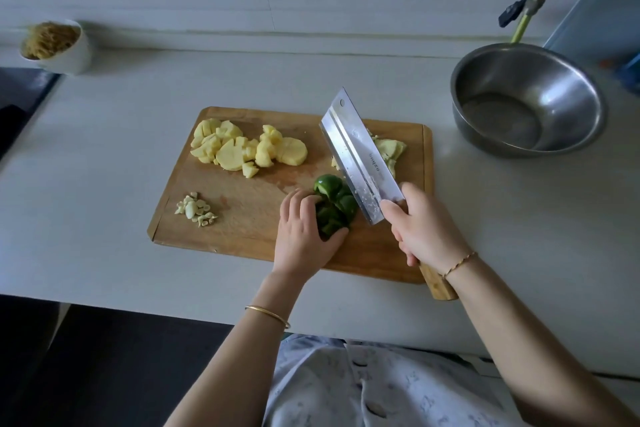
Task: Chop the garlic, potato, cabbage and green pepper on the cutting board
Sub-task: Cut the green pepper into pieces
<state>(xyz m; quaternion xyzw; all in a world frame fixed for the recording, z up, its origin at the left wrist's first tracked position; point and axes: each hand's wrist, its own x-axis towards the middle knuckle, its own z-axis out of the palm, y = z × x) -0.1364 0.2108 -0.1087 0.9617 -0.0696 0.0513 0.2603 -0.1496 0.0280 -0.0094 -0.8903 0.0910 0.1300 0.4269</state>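
— Pale patterned shirt (363, 392) lowest; what do the hands hold?
— The left hand (304, 232) curls over the dark green pepper (334, 199) on the wooden cutting board (249, 218); the right hand (424, 229) grips the steel cleaver (360, 156) by its wooden handle, blade just beside that pepper.
— Around that?
— Yellow potato chunks (242, 149), chopped garlic (195, 210), pale cabbage (393, 149); round steel bowl (526, 100) on the white worktop (104, 184).

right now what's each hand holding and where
The right hand grips the cleaver by its handle, near the blade; left hand holds the pepper at its left side.
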